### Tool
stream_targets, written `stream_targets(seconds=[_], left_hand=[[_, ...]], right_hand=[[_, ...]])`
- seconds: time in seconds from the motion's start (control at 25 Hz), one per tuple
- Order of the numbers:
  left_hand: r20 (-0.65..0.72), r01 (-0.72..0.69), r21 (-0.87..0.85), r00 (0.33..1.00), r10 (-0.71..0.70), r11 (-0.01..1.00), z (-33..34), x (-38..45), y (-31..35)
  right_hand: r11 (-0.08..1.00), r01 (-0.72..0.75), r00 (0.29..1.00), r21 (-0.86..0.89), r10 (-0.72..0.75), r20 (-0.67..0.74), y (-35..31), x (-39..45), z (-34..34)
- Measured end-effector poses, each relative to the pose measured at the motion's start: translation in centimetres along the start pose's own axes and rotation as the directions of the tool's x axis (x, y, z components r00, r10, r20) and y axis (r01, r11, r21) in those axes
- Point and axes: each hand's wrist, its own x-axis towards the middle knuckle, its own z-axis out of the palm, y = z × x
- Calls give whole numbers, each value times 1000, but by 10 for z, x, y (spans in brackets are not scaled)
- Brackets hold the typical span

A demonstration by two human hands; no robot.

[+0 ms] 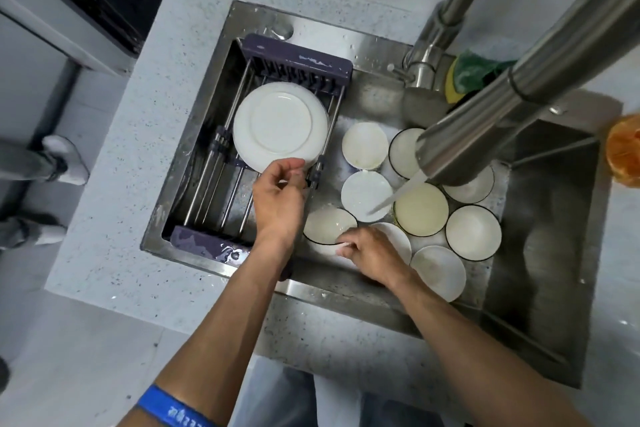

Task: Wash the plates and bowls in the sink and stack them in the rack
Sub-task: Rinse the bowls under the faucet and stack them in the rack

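Racking is the step I judge to be in hand, seen from the one head view: my left hand has its fingertips curled onto the near rim of an upturned plate that lies across the bars of the rack, which sits over the left side of the sink. My right hand is down among the dishes at the near edge of the basin, fingers curled onto the rim of a bowl with a dark edge; how firmly it grips I cannot tell. Right of the rack, the rest of the bowls and plates lie crowded together on the sink floor, some overlapping, and water runs from the tap onto those in the middle. A sponge rests at the far rim behind the tap. Only one plate is racked, so most of the work seems left. Next, I reckon, my left hand should let the plate settle steadily on the bars and free itself, while my right lifts the bowl up under the stream.
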Motion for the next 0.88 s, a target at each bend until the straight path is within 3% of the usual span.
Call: stream_targets(seconds=[0.08, 0.12, 0.16, 0.24, 0.32, 0.4, 0.52, 0.64, 0.76, 0.88], left_hand=[[23, -16, -12, 1000, 16, 1000, 5, -5, 0], [37, -10, -23, 999, 11, 1000, 7, -7, -1], [48, 4, -42, 999, -2, 999, 10, -10, 0], [76, 18, -37, 997, -15, 999, 17, -14, -1], [157, 16, 45, 987, -23, 999, 26, -24, -2], [273, 36, 124, 959, -69, 992, 36, -36, -5], [371, -10, 227, 926, -77, 974, 51, -42, -18], [444, -23, 306, 888, -121, 952, 71, -51, -20], [408, 214, 184, 872, -272, 959, 87, -55, -10], [311, 447, 49, 843, -439, 893, 91, -44, -9]], right_hand=[[936, -117, 988, 332, 144, -57, -11, -13, -6], [843, -176, 962, 509, 256, -90, -21, -20, -11], [697, -216, 918, 684, 383, -101, -30, -26, -20], [282, -219, 805, 934, 594, 10, -47, -31, -43], [-54, -173, 748, 984, 642, 166, -63, -31, -63], [-223, -121, 749, 967, 619, 237, -77, -27, -77], [-321, -77, 721, 944, 635, 276, -84, -33, -89], [-294, -94, 689, 951, 670, 276, -74, -55, -99], [-269, -100, 670, 958, 693, 265, -68, -73, -103], [-272, -125, 653, 954, 702, 285, -58, -78, -109]])
